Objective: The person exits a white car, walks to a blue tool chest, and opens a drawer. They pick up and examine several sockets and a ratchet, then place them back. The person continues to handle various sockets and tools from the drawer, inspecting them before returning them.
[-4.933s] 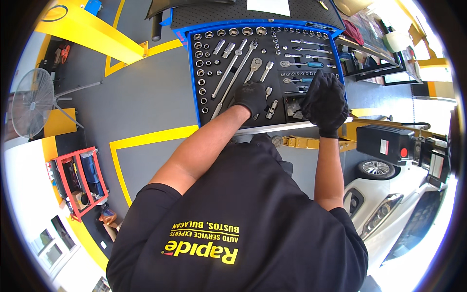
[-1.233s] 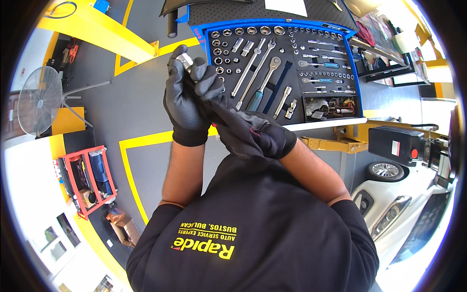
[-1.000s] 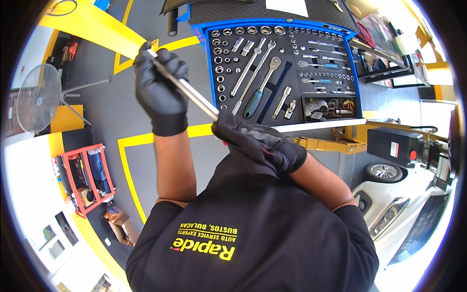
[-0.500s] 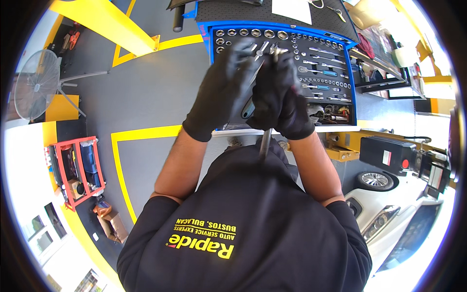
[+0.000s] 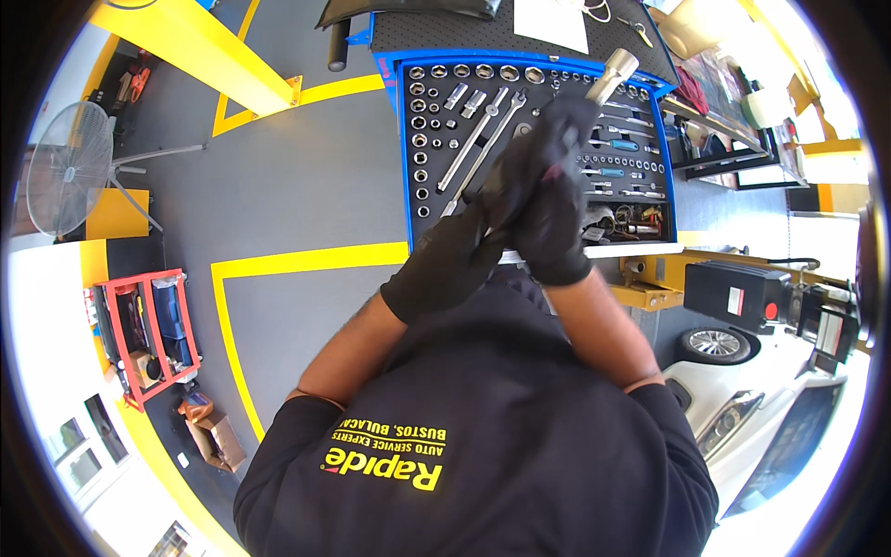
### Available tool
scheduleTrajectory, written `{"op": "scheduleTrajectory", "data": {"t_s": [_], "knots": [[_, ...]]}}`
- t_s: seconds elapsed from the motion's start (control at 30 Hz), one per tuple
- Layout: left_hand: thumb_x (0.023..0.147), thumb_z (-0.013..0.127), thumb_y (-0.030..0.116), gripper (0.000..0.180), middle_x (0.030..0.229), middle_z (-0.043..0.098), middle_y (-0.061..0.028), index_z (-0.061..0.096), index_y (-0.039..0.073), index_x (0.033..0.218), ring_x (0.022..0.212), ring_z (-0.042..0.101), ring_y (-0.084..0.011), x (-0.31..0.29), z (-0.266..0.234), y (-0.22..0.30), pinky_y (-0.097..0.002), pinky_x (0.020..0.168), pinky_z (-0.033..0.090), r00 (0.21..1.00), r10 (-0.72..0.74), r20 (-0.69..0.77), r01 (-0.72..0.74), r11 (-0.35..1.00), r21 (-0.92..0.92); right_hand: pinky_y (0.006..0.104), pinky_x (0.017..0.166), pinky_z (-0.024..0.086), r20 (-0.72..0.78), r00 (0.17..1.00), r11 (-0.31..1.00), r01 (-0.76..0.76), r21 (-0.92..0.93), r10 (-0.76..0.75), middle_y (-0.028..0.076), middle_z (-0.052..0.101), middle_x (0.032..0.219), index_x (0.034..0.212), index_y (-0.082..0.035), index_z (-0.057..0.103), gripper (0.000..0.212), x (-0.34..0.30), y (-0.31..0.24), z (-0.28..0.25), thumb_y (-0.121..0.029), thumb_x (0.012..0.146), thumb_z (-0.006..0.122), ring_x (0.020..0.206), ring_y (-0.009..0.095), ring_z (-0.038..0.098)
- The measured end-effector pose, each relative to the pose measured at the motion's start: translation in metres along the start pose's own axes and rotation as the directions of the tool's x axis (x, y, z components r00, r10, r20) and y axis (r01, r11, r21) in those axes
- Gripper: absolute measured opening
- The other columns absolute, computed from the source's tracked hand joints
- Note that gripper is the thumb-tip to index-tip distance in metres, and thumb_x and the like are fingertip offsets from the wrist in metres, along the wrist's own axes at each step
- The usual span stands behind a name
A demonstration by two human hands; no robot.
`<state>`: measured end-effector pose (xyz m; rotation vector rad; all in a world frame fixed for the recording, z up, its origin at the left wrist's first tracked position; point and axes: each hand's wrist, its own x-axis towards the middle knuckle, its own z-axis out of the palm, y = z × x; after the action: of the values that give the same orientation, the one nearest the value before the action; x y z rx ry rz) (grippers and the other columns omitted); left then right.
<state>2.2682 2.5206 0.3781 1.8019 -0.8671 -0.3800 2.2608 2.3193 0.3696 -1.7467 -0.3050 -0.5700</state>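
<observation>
Both my hands wear black gloves and come together over the open socket drawer (image 5: 406, 148). Out of the top of my grip, toward the upper right, sticks the silver socket end of a socket wrench (image 5: 617, 71). Its handle is hidden by the gloves. My right hand (image 5: 555, 209) is closed around the wrench, its fingers partly blurred. My left hand (image 5: 455, 255) presses against the right one, its fingers closed and largely covered. Left of the hands, a long breaker bar (image 5: 471, 153) and another long bar tool (image 5: 487, 153) lie in the dark foam.
Rows of sockets (image 5: 419, 141) and teal-handled ratchets (image 5: 624, 145) fill the drawer. Its blue cabinet has a black top (image 5: 445, 32) with a white paper (image 5: 549, 23). A yellow post (image 5: 204, 46) and fan (image 5: 72, 158) stand left; a white car (image 5: 733, 381) is at right.
The wrench has swung so its socket end points up right, clear of the gloves. My left hand has moved down and right, against my right hand, uncovering the drawer's left side.
</observation>
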Motion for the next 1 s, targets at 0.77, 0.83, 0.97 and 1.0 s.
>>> {"op": "scheduleTrajectory", "data": {"t_s": [0.77, 0.83, 0.97, 1.0], "knots": [[0.117, 0.049, 0.041, 0.036, 0.083, 0.051, 0.0084, 0.065, 0.009, 0.11, 0.071, 0.045, -0.0001, -0.046, -0.014, -0.044, -0.0195, 0.063, 0.04, 0.788, -0.238, 0.568, 0.597, 0.521, -0.61, 0.056, 0.109, 0.049, -0.304, 0.916, 0.845, -0.368, -0.388, 0.26, 0.023, 0.068, 0.127, 0.134, 0.0, 0.062, 0.061, -0.047, 0.036, -0.034, -0.036, 0.088, 0.078, 0.123, 0.036, 0.065], [0.117, 0.05, 0.041, 0.035, 0.084, 0.053, 0.0079, 0.065, 0.01, 0.111, 0.071, 0.045, -0.0004, -0.05, -0.006, -0.045, -0.0197, 0.063, 0.04, 0.776, -0.308, 0.551, 0.625, 0.495, -0.603, 0.0525, 0.108, 0.05, -0.208, 0.956, 0.801, -0.286, -0.526, 0.205, 0.023, 0.067, 0.132, 0.139, 0.001, 0.061, 0.058, -0.054, 0.041, -0.041, -0.034, 0.095, 0.073, 0.125, 0.035, 0.064], [0.115, 0.054, 0.042, 0.035, 0.081, 0.05, 0.0089, 0.064, 0.008, 0.112, 0.067, 0.042, -0.0003, -0.053, -0.002, -0.057, -0.0189, 0.06, 0.035, 0.783, -0.372, 0.498, 0.622, 0.491, -0.61, 0.0412, 0.107, 0.052, -0.257, 0.866, 0.851, -0.483, -0.208, 0.429, 0.02, 0.067, 0.135, 0.142, 0.004, 0.061, 0.042, -0.079, 0.053, -0.088, -0.026, 0.114, 0.05, 0.127, 0.029, 0.064], [0.115, 0.056, 0.042, 0.036, 0.078, 0.047, 0.0099, 0.063, 0.007, 0.111, 0.064, 0.04, -0.0001, -0.051, 0.0, -0.061, -0.0184, 0.059, 0.033, 0.8, -0.364, 0.477, 0.6, 0.504, -0.622, 0.0406, 0.106, 0.052, -0.318, 0.819, 0.837, -0.534, -0.116, 0.478, 0.019, 0.067, 0.135, 0.144, 0.002, 0.061, 0.044, -0.092, 0.067, -0.115, -0.026, 0.113, 0.05, 0.126, 0.029, 0.064]]}}
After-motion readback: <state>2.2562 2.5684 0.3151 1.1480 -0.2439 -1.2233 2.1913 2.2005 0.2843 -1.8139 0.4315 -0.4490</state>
